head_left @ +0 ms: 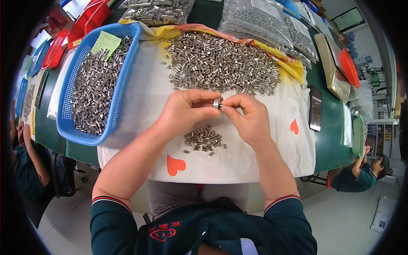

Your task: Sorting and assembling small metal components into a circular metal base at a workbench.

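Note:
Above the white cloth, my left hand [187, 108] and my right hand [248, 117] meet fingertip to fingertip. The left thumb and fingers pinch a small round metal piece [217, 103] with a thin pin-like part at its side. My right thumb and forefinger close on that side of it; whatever lies between those fingertips is mostly hidden. Below my hands is a small pile of short metal sleeves [203, 139], a few lying apart from it. Beyond my hands spreads a large heap of similar sleeves [221, 63].
On the left, a blue plastic basket [63, 112] holds many sleeves and a yellow-green slip [105, 44]. Clear bags of metal parts [255, 21] lie at the back. A phone [315, 108] rests on the right, beside the white cloth [142, 93]. Co-workers sit at both sides.

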A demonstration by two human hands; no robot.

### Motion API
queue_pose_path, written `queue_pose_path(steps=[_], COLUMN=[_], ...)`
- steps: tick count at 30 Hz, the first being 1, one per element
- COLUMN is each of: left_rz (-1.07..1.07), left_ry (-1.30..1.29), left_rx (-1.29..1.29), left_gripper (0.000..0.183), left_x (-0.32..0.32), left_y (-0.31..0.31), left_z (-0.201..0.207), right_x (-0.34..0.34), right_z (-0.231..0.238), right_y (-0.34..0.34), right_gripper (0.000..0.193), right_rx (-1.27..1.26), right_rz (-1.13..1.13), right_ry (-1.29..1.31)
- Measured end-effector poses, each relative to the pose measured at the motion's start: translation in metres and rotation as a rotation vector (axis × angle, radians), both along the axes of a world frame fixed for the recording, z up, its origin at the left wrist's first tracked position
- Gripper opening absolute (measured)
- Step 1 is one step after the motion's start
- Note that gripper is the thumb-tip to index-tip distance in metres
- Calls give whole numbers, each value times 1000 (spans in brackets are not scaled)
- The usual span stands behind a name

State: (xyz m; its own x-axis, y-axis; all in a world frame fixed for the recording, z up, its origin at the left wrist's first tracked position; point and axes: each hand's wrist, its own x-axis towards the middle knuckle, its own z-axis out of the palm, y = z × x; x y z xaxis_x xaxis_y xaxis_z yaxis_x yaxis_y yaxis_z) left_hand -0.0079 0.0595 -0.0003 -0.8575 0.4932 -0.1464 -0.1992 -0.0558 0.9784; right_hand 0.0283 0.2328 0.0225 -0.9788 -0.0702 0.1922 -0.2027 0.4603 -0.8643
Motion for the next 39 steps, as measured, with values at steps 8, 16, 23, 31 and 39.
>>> queue_pose_path(steps=[8, 16, 23, 31, 39], left_rz=[38, -52, -358, -415, -409], left_ry=[49, 25, -233, -461, -471], left_rx=[55, 35, 145, 173, 256], left_gripper=[37, 30, 25, 24, 17], left_x=[1, 9, 23, 47, 56], left_y=[6, 12, 51, 102, 114], left_z=[-5, 17, 46, 34, 17], right_x=[0, 1, 36, 77, 88], right_z=[2, -3, 16, 18, 9], right_y=[-1, 26, 70, 113, 122], right_gripper=[12, 10, 9, 9, 9], right_rx=[-82, -654, -624, -707, -753], right_rz=[36, 186, 180, 57, 74], right_ry=[-28, -345, -454, -440, -446])
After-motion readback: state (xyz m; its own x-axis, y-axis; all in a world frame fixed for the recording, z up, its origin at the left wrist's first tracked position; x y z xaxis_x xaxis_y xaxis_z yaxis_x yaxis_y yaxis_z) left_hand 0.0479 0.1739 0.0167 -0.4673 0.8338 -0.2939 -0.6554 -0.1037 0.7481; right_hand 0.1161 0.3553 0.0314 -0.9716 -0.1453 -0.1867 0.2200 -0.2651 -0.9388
